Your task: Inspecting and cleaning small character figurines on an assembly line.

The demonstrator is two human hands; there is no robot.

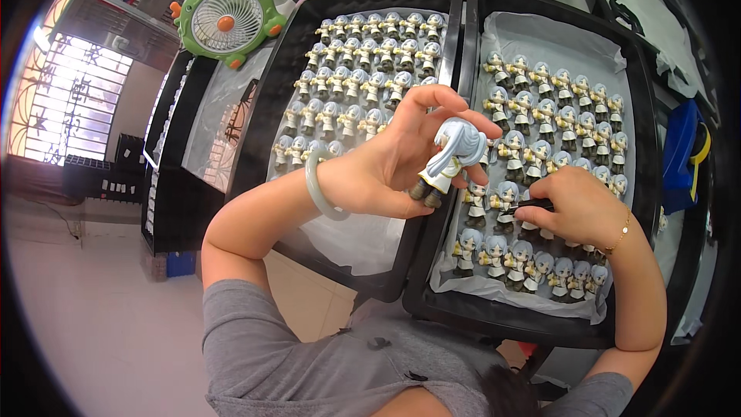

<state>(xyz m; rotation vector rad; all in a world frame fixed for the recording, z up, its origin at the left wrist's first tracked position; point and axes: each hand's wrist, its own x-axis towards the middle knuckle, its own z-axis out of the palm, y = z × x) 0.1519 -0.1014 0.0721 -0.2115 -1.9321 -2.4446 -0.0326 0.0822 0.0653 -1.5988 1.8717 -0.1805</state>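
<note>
A small figurine (452, 156) with pale blue hair, a white outfit and dark boots is gripped between the thumb and fingers of my left hand (394, 150). It is held tilted above the place where two black trays meet. My right hand (571, 208) is closed round a slim black tool (532, 205), perhaps a pen or tweezers; its tip is too small to make out. That hand hovers over the right tray (421, 289), close to rows of matching figurines (519, 259). White lining sheet (556, 35) lies under them.
More rows of the same figurines (351, 85) stand in the left tray (266, 127). A green animal-shaped fan (225, 22) is beyond its far left corner. A blue tape dispenser (681, 158) sits right of the right tray. At the far left is a barred window (69, 100).
</note>
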